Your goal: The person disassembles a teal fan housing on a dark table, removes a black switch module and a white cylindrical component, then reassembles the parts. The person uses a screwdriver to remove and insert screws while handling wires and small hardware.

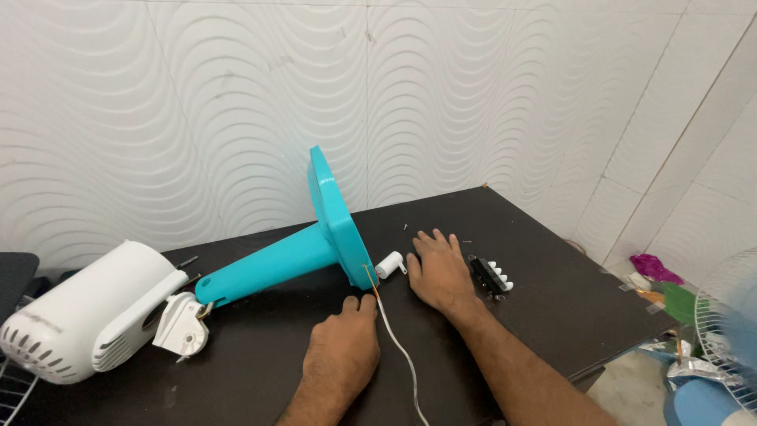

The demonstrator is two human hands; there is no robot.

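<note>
White cord (398,347) runs across the dark worktop up to the teal fan stand (296,254), which lies tipped on its side; small white capacitor (389,265) sits just beside its base.
</note>
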